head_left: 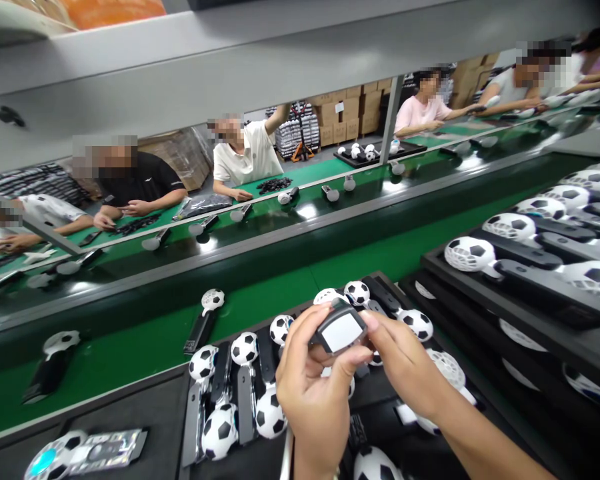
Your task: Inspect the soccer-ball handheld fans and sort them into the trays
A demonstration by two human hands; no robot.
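So this was a long green conveyor belt (115, 373) running across the view, with a second green belt (300, 177) on the far side of it and a grey metal crossbeam (130, 73) overhead. Stacked cardboard boxes (345, 113) stood way off at the back. Co-workers sat along the far belt: a person in a black tee (135, 180), one in a cream polo (245, 153) and one in a pink tee (420, 110). Black-handled pieces with football-patterned heads were spaced out along both belts.

Nearest in the scene was a black plastic tray (130, 407) packed with black-and-white football-pattern balls (220, 430) on black sticks. Off to the right, more black plastic trays (510, 313) held white lattice balls (469, 253).

Both hands were clamped on the same thing: the left hand (315, 390) and the right hand (405, 363) pinched a small black-rimmed square piece with a white face (341, 332) by its edges. Neither had let go, and the piece was held up just above the near tray, not touching it.
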